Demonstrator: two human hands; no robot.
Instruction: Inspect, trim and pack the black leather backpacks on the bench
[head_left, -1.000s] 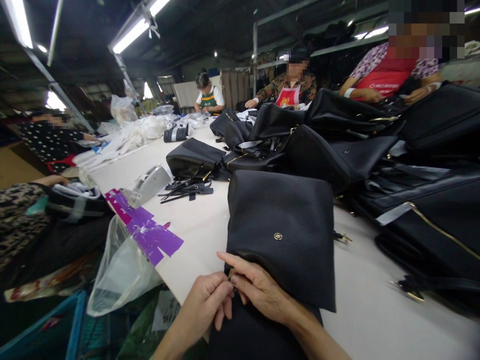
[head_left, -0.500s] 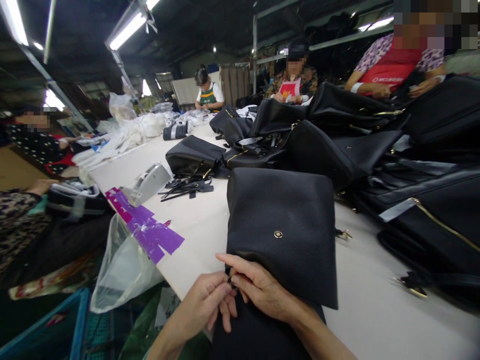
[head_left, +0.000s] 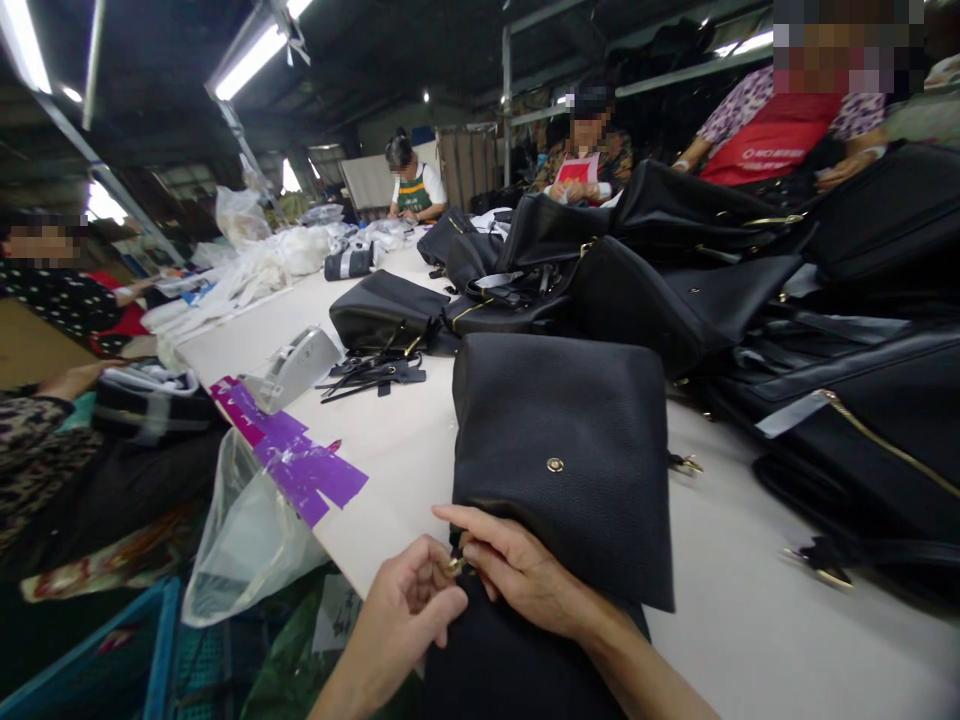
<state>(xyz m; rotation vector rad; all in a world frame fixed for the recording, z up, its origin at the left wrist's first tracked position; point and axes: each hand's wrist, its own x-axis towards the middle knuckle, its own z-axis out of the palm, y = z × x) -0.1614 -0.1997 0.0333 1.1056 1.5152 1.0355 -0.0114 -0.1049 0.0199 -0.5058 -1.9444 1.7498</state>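
Observation:
A black leather-look bag point(head_left: 559, 400) with a round gold snap lies in front of me on the white table point(head_left: 397, 470). Its lower black part point(head_left: 517, 660) reaches toward me beneath my wrists. At the bag's left edge, my right hand point(head_left: 517, 570) pinches a small gold metal clasp point(head_left: 455, 565), with the index finger stretched out to the left. My left hand point(head_left: 420, 610) is right beside the clasp, fingers loosely curled and thumb apart from them; whether its fingertips touch the clasp is hard to see. Another gold clip point(head_left: 688, 464) sticks out at the bag's right side.
Many black bags point(head_left: 645, 300) are heaped to the right and behind. Thin black straps point(head_left: 375, 375) and a grey tape dispenser point(head_left: 296, 370) lie at left. Purple tape point(head_left: 300, 455) covers the table edge, above a hanging plastic bag point(head_left: 240, 540) and blue crate point(head_left: 161, 640). Several co-workers surround the table.
My left thumb has parted from its fingers, and the left hand has drawn slightly back. The gold clasp now shows between my hands. My right hand keeps its place.

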